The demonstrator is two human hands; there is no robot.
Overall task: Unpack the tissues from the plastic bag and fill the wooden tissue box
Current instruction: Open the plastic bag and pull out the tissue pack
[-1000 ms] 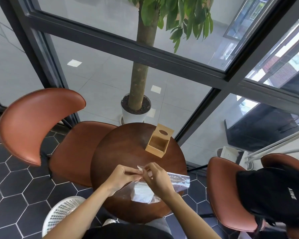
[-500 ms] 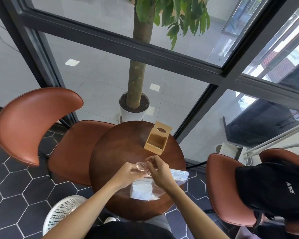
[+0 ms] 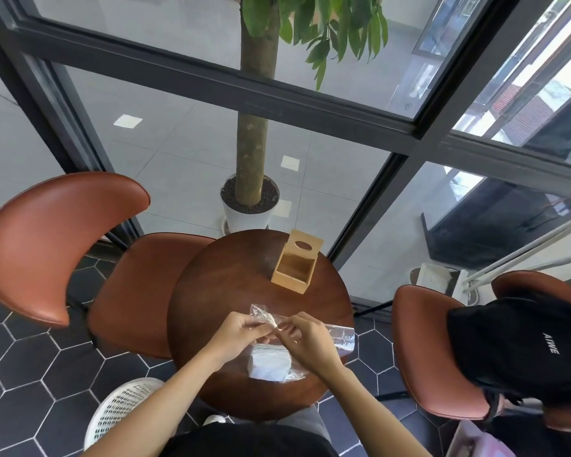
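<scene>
A clear plastic bag [image 3: 338,338] lies on the round dark wooden table [image 3: 221,291], near its front edge. Inside it sits a white stack of tissues [image 3: 269,362]. My left hand [image 3: 236,334] and my right hand [image 3: 305,339] pinch the bag's crumpled top edge between them, just above the tissues. The wooden tissue box [image 3: 294,268] stands open at the far side of the table, its lid with an oval hole tilted up behind it. The box looks empty inside.
A brown chair [image 3: 47,245] stands to the left and another [image 3: 429,351] to the right, with a black backpack [image 3: 521,344] on a seat beyond. A white perforated basket [image 3: 119,410] sits on the floor at lower left. A potted tree [image 3: 249,206] stands behind the glass.
Both hands stay pinched on the bag's top. The bag's upper edge is now pulled up and bunched more to the left. The camera view has shifted slightly.
</scene>
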